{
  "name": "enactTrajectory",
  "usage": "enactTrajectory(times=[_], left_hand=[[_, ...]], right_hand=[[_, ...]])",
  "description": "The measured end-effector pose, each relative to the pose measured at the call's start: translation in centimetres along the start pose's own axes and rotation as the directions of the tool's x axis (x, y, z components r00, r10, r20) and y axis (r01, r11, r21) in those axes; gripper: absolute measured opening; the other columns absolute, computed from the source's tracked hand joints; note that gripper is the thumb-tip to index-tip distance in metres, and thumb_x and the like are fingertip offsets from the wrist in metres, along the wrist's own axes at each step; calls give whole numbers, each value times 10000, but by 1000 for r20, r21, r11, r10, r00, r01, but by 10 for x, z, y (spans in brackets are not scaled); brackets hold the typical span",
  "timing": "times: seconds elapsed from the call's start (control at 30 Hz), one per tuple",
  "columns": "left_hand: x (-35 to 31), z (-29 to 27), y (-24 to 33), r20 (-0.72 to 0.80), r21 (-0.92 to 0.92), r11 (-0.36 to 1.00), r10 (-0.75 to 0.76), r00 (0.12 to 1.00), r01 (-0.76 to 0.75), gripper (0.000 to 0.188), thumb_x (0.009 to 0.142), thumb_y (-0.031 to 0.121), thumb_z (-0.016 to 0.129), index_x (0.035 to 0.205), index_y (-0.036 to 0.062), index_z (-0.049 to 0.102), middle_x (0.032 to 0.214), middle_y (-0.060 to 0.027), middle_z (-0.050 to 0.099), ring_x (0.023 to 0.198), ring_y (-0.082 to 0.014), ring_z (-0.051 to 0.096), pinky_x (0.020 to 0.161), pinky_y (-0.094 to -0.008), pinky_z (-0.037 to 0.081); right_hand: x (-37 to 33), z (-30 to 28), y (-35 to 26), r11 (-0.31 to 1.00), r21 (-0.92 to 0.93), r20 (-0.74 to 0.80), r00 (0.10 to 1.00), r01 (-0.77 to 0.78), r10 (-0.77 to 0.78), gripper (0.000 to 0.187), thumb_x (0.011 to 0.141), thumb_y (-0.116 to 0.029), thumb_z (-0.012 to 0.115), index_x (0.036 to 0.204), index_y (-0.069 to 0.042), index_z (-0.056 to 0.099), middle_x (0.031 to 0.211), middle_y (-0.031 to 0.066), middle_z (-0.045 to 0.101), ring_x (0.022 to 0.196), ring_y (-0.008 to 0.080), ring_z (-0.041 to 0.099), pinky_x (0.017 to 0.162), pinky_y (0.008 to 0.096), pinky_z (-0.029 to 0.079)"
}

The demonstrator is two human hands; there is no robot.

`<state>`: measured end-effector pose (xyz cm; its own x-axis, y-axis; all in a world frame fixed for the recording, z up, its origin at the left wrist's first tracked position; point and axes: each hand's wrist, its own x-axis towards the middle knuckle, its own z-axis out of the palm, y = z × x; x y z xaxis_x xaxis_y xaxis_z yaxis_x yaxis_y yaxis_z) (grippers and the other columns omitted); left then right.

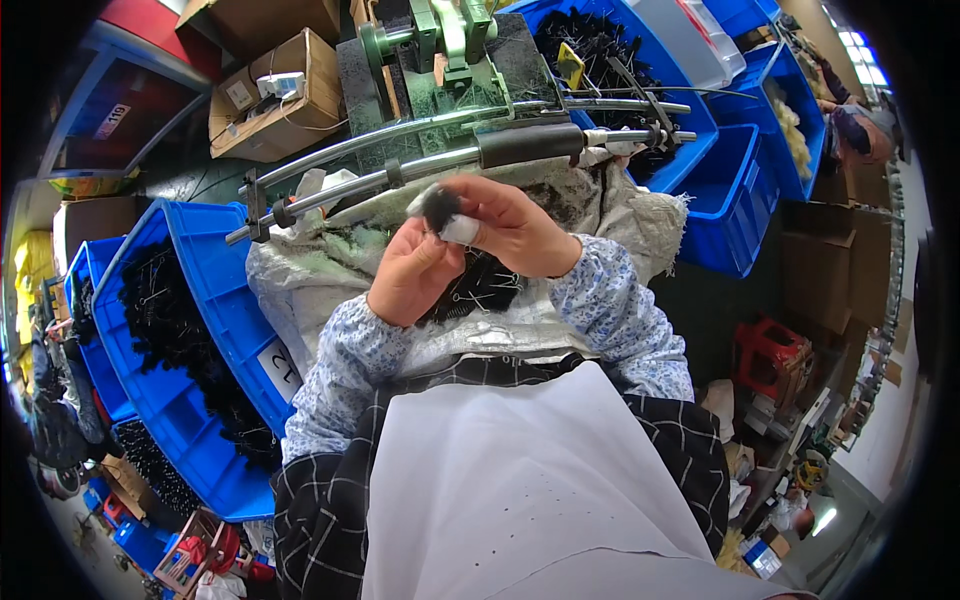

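Observation:
Both my hands are raised over my lap, close together. Between the fingertips of my right hand [520, 230] is a small black bristly piece [440, 208], blurred at its edge. A white wrap [461, 230] covers the thumb of that hand. My left hand [412, 272] meets the same piece from below, its thumb and fingers pinched together; its exact hold is partly hidden. Under the hands, several black pieces with thin wire loops [475, 295] rest on a pale woven sack [340, 275] spread across my lap.
Ahead stands a green machine [455, 75] with metal rods [350, 185] crossing in front. Blue bins with black wire-ended pieces flank me, one bin [215, 300] at left and another [690, 150] at far right. A cardboard box [275, 100] sits far left; a red stool [772, 358] stands right.

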<state>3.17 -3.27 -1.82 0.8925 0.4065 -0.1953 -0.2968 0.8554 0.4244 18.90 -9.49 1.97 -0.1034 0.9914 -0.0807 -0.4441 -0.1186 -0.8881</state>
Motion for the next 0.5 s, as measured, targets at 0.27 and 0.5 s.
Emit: enactTrajectory(times=[0.27,0.5], left_hand=[[-12,-67,7,70,837,-537,295,953,105,437,775,195,648,1160,103,463,1052,-115,508,1011,-325,457,876,-412,334],[-13,-96,0,-43,804,-580,156,987,127,430,755,197,656,1144,111,493,1055,-89,515,1018,-279,469,860,-407,362]], right_hand=[[69,-142,-15,-232,-870,-189,729,-435,-658,241,829,-82,510,1008,-156,654,855,80,617,820,236,610,744,373,488],[83,-159,-9,-333,-839,-183,800,-430,-572,255,839,-117,499,1016,-198,665,842,60,608,839,219,606,753,363,477]])
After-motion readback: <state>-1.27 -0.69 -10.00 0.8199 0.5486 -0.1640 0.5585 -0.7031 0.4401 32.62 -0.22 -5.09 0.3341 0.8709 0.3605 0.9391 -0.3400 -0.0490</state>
